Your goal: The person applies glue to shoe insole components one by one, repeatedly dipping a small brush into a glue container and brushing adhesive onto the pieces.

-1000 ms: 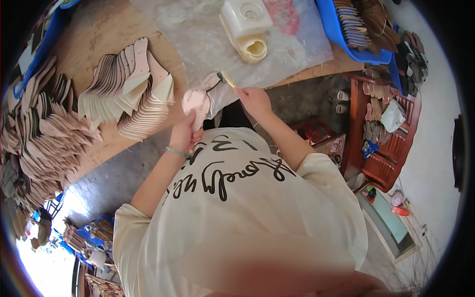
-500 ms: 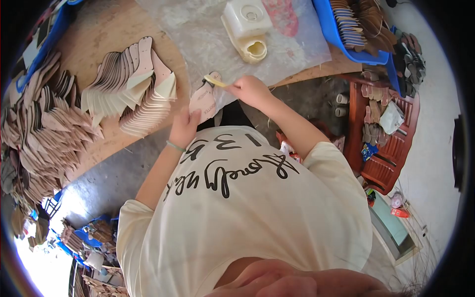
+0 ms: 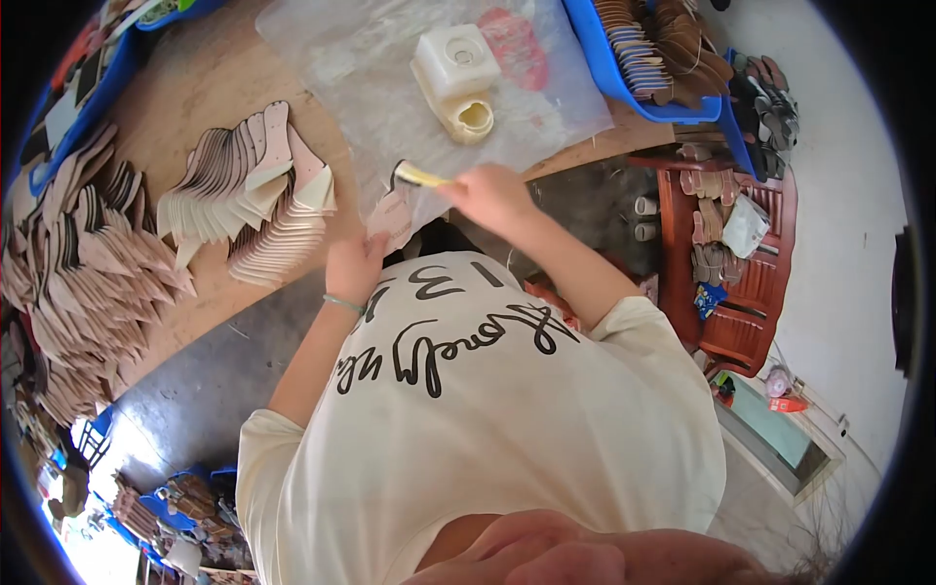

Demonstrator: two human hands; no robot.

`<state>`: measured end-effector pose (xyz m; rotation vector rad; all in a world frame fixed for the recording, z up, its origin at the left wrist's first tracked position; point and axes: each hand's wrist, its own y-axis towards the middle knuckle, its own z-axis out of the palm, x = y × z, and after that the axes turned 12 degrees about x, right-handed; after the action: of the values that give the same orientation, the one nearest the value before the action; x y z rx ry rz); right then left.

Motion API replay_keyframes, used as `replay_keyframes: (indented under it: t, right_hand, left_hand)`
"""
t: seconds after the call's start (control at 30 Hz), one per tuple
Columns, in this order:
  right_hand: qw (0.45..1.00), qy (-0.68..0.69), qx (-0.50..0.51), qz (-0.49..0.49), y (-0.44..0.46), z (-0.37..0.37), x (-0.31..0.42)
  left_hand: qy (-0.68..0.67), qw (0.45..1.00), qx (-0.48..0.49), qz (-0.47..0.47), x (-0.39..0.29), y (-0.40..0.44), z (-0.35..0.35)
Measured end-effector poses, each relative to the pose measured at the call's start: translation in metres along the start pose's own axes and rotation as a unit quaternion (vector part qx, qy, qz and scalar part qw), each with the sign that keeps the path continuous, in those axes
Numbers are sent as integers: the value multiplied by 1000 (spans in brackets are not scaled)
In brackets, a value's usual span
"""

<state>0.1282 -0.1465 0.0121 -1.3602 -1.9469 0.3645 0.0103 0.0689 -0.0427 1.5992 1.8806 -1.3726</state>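
My left hand (image 3: 354, 263) grips the near end of a pinkish shoe insole (image 3: 392, 215) with faint printing, at the table's front edge. Closed around the yellow handle of a small brush (image 3: 425, 176), my right hand (image 3: 492, 202) holds its bristles at the far end of that insole. Whether the bristles touch it I cannot tell. A white plastic container (image 3: 456, 60) with a glue-crusted open spout (image 3: 475, 116) lies beyond my hands on a plastic sheet (image 3: 366, 73).
Fanned rows of insoles (image 3: 283, 219) lie left on the wooden table (image 3: 210, 83), beside a larger pile (image 3: 83, 244). Blue bins (image 3: 673, 112) stand at the back right, one filled with brown soles. A red wooden bench (image 3: 751, 263) stands to the right.
The view has shifted a little, so the table things sit further left. The brush stays at the insole's far end, now with its bristles angled differently. Both hands keep their holds.
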Motion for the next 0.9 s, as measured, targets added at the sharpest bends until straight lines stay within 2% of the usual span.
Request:
replay_keyframes:
  t: [0.07, 0.13, 0.2, 0.3, 0.47, 0.7, 0.8, 0.9]
  right_hand:
    - [998, 38, -1, 59, 4, -25, -24]
    - [997, -8, -20, 76, 7, -50, -57]
    - [989, -24, 17, 145, 14, -74, -70]
    - [988, -74, -3, 133, 38, -81, -77]
    - [986, -115, 14, 118, 74, -64, -92]
    - [980, -151, 34, 122, 50, -87, -90]
    - [986, -132, 3, 106, 51, -57, -106]
    - [986, -127, 9, 103, 32, -59, -112]
  left_hand:
    - [26, 999, 1, -28, 3, -1, 0]
    - [29, 998, 7, -52, 4, -1, 1]
    - [18, 997, 27, -66, 1, -2, -2]
    - [39, 999, 3, -14, -9, -5, -3]
    - [151, 987, 6, -45, -18, 0, -1]
    - [228, 972, 2, -52, -39, 4, -14]
    - [276, 955, 42, -97, -49, 11, -17]
    - [295, 934, 102, -175, -72, 20, -26]
